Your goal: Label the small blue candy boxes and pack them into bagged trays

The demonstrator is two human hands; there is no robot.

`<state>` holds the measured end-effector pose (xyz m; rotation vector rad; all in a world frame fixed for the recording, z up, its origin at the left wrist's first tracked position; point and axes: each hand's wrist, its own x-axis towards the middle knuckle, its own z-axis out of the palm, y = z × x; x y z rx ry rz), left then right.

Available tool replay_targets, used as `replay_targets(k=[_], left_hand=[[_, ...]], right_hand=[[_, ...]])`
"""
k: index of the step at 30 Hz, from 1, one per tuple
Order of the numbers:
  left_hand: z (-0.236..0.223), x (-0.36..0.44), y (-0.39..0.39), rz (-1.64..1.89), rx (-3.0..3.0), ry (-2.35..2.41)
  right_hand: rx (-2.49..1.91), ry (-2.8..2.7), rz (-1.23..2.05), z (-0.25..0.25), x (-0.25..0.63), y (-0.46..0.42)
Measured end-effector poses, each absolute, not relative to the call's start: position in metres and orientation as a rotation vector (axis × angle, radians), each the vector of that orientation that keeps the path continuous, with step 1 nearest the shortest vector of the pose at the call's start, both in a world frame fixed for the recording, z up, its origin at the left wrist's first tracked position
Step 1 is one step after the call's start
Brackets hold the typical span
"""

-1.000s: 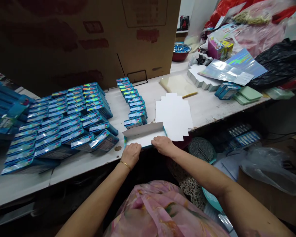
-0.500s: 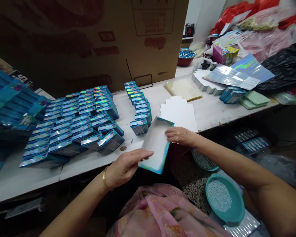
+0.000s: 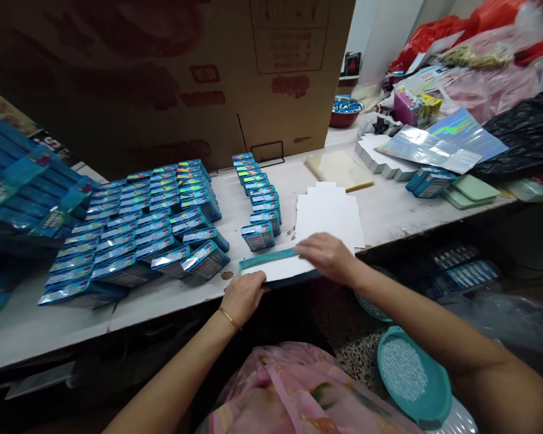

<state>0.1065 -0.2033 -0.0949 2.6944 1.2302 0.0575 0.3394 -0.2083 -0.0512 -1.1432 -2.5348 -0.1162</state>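
A flat white box blank with a teal edge (image 3: 271, 265) lies at the front edge of the white table (image 3: 389, 211). My left hand (image 3: 243, 296) grips its near left corner from below the table edge, fingers curled. Over the blank's right part rests my right hand (image 3: 326, 256), palm down, fingers pressing flat on the card. Just behind my right hand sits a stack of white flat blanks (image 3: 330, 211). A short row of finished blue holographic boxes (image 3: 257, 196) stands right behind the blank.
Many blue boxes (image 3: 140, 232) lie in rows on the left. A big brown carton (image 3: 163, 78) walls off the back. Holographic sheets (image 3: 438, 147), a black bag (image 3: 525, 135) and a red bowl (image 3: 345, 111) crowd the right. A teal dish of white beads (image 3: 411, 377) sits below.
The blank, held tilted off the table edge half a second ago, now lies flat on the table. My left hand has moved to its near corner and my right hand presses on top.
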Motion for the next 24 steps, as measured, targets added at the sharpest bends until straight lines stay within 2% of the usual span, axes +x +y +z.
replay_targets(k=[5, 10, 12, 17, 24], left_hand=[[-0.109, 0.108, -0.179, -0.038, 2.52, 1.255], [-0.121, 0.104, -0.186, 0.278, 2.785, 1.416], [-0.13, 0.103, -0.195, 0.299, 2.867, 1.439], [-0.144, 0.105, -0.193, 0.07, 2.838, 1.415], [-0.128, 0.112, -0.197, 0.013, 2.739, 1.303]], right_hand=[[-1.334, -2.583, -0.179, -0.104, 0.307, -0.232], [-1.431, -2.445, -0.236, -0.14, 0.305, -0.218], [-1.512, -2.432, -0.214, -0.144, 0.308, -0.215], [-1.571, -2.601, -0.111, -0.143, 0.307, -0.21], [-1.456, -2.756, 0.001, -0.137, 0.319, -0.201]])
